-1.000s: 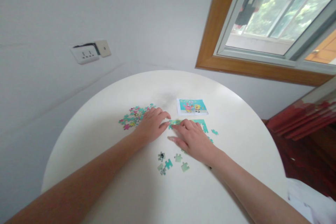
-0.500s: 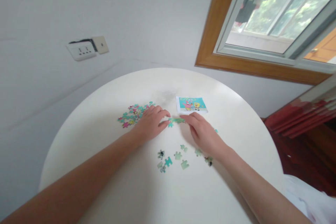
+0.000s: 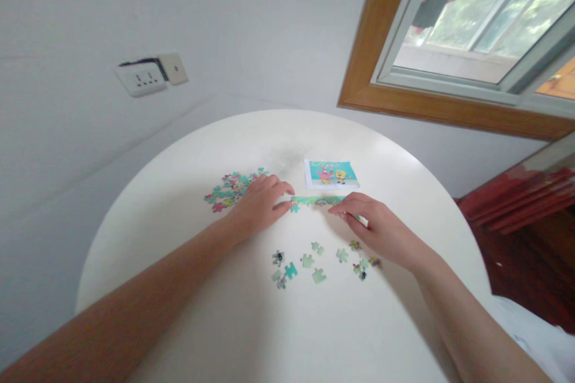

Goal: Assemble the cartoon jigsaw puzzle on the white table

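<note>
A narrow strip of joined jigsaw puzzle pieces (image 3: 309, 200), green and teal, lies across the middle of the white table. My left hand (image 3: 263, 200) holds the strip's left end between thumb and forefinger, its other fingers curled. My right hand (image 3: 375, 221) reaches over the strip's right part; its fingertips rest at the lower edge, with the thumb apart from them. The right end is partly hidden under this hand. Behind the strip lies a small reference picture (image 3: 332, 173) with a pink and a yellow cartoon figure.
A heap of mixed puzzle pieces (image 3: 224, 190) lies left, partly behind my left hand. Several loose pieces (image 3: 307, 261) are spread nearer me, some (image 3: 362, 268) below my right hand. The round white table (image 3: 215, 323) meets a wall with a socket (image 3: 144, 79); a window is at right.
My right hand has moved right along the strip, uncovering more of it and some loose pieces below. My left hand stays at the left end. The view has shifted slightly.
</note>
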The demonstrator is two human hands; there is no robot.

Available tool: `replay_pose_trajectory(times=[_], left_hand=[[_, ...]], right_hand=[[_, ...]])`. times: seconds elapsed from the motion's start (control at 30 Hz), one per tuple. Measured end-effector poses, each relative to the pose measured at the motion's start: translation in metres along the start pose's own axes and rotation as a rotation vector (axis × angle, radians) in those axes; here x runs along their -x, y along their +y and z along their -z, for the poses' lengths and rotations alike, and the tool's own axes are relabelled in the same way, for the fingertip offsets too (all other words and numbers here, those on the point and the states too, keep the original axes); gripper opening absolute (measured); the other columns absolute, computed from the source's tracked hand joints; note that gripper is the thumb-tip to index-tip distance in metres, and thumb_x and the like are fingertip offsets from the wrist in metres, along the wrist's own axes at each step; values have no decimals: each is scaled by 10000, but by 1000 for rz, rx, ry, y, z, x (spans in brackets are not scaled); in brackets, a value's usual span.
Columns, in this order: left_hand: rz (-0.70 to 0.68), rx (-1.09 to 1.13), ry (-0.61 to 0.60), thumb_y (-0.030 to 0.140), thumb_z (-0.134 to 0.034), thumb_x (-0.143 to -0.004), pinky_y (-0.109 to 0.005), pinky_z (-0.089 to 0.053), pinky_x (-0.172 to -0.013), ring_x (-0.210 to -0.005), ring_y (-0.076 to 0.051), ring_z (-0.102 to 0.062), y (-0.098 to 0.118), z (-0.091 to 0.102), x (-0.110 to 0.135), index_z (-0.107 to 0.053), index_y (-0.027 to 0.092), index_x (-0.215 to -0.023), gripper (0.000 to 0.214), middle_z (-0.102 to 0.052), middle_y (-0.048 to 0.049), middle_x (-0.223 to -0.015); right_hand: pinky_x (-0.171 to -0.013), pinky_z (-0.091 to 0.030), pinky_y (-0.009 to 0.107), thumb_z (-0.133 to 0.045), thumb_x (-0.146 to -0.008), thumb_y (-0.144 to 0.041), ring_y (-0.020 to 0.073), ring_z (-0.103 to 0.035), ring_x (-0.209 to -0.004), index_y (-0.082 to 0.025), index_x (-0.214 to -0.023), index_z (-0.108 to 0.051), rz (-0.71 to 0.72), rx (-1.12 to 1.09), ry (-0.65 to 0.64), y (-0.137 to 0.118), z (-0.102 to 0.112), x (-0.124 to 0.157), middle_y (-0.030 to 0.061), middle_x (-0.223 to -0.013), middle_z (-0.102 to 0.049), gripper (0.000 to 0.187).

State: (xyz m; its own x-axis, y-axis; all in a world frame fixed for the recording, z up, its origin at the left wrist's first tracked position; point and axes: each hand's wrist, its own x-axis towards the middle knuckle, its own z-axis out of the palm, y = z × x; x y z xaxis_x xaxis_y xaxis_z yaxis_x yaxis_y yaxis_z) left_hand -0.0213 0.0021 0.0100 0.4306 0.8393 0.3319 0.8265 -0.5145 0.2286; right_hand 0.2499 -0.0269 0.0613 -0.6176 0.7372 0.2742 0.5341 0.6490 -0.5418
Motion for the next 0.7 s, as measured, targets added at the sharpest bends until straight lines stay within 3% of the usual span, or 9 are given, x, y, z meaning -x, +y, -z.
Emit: replay_pose_trajectory(times=[0.2, 0.37, 0.57, 0.7], left_hand=[[-12, 9, 12, 298, -483, -890, -410, -350, -952, -938, -226, -504, -1, 0, 1, -608, 211, -1025, 203, -562, -51, -934], [-23, 11, 8, 309, -474, -889, -409, -360, -933, -911, -223, -516, -1, 2, 0, -606, 210, -1019, 210, -566, -48, -920], [-4, 24, 2, 326, -460, -878, -399, -367, -938, -933, -223, -520, -3, 1, -2, -613, 217, -1009, 229, -580, -49, -930], [3, 20, 3, 335, -453, -874, -403, -359, -950, -949, -227, -520, -4, 1, -2, -618, 220, -990, 232, -587, -49, -943]], right_hand=[[-833, -490, 300, -500, -826, -81, 168, -621, -927, -207, -981, -690, -52, 46, -40, 3, 10, 4, 56, -979, -680, 276], [-752, -494, 287, -502, -820, -125, 157, -629, -806, -222, -975, -698, -272, 147, -10, 23, 36, 13, 42, -961, -690, 269], [-689, -484, 271, -539, -760, -146, 155, -624, -725, -212, -867, -721, -445, 175, -185, 39, 45, 23, 26, -843, -697, 221], [-673, -474, 267, -558, -741, -152, 158, -625, -715, -204, -851, -720, -493, 224, -213, 41, 46, 27, 29, -821, -694, 202]])
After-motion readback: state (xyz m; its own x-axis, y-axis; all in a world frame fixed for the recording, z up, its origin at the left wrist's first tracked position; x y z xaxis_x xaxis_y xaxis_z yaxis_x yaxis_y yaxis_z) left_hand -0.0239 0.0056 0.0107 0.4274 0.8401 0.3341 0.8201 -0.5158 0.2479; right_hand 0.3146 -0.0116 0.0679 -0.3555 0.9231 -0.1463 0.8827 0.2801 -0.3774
